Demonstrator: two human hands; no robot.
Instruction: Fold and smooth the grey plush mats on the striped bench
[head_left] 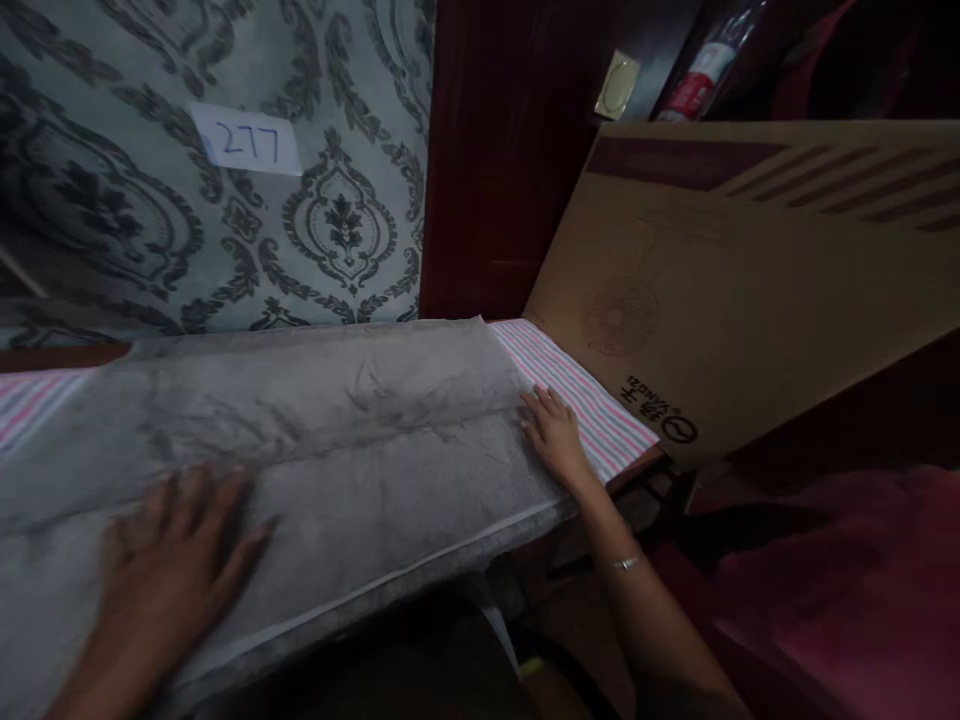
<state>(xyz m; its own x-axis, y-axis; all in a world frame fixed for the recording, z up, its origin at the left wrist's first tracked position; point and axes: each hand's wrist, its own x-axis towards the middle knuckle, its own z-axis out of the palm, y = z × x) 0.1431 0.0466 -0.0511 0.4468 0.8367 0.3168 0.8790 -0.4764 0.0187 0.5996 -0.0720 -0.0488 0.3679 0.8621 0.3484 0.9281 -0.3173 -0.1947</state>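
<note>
A grey, plush-looking cloth (390, 480) with a crease along its length lies spread over the table, its near edge hanging past the front. My left hand (176, 560) rests on the cloth at the left, fingers spread and slightly blurred. At the cloth's right end, my right hand (553, 430) lies palm down with its fingers apart, near the border with a striped pink, white and grey cloth (589, 395) underneath. Neither hand grips anything.
A large cardboard box (735, 280) leans at the right, with a plastic bottle (701, 85) behind it. Patterned wallpaper bearing a paper marked 277 (247, 140) rises behind the table. Pink fabric (847, 590) lies at lower right.
</note>
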